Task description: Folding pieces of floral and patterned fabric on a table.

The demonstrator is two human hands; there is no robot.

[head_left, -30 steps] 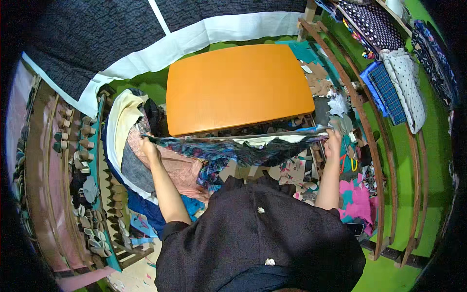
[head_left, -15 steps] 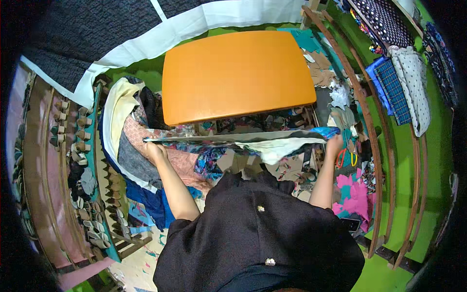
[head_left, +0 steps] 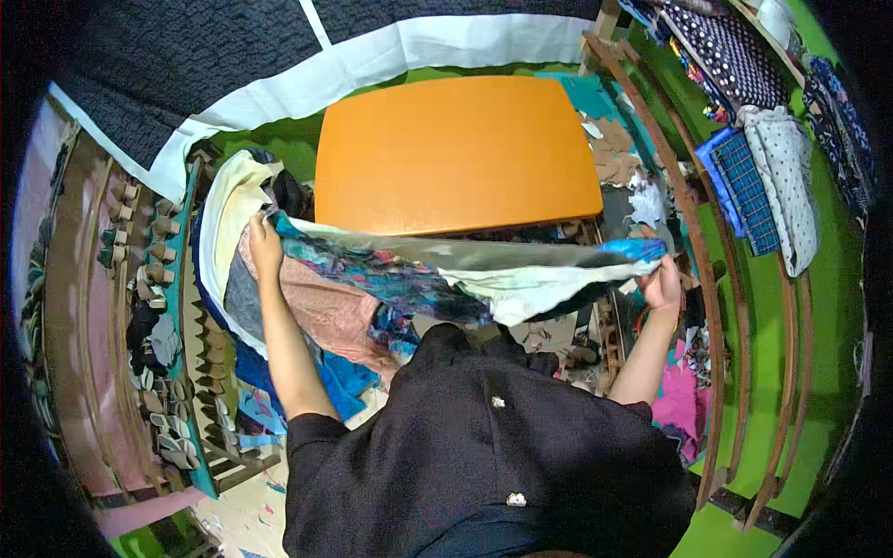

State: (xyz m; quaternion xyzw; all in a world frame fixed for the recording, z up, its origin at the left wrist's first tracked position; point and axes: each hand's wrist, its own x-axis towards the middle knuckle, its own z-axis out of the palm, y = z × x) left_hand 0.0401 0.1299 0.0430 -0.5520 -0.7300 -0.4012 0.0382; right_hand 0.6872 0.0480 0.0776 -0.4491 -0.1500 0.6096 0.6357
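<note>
Two hands hold one cloth [head_left: 465, 279] stretched wide between them, just in front of the orange worktop [head_left: 456, 153]. The left hand [head_left: 263, 244] is closed on the cloth's left end, fingers curled over the edge near a heap of clothes [head_left: 298, 307]. The right hand [head_left: 662, 284] is clamped on the right end, where a bright blue corner shows above the fist. Both hands are well apart, at about the same height, with the forearms rising from the lower edge on either side of a black shirt [head_left: 484, 465].

The cloth is thin and limp, printed in blue, teal and dark patches with a little red; part of it shows a pale, cream-white face, and it sags slightly in the middle. Its upper edge runs nearly straight along the worktop's near edge.

The worktop is a smooth, bare rectangle with rounded corners. Left of it the heap holds a cream piece, a salmon-pink piece and blue ones lower down. Fabric scraps [head_left: 623, 177] lie beside the worktop's right edge. Curved wooden rails [head_left: 693, 242] run down the right side, with a blue checked cloth [head_left: 739, 181] and a white dotted cloth [head_left: 791, 177] hanging beyond them against a green wall. A white band [head_left: 372, 56] of fabric crosses the top.
</note>
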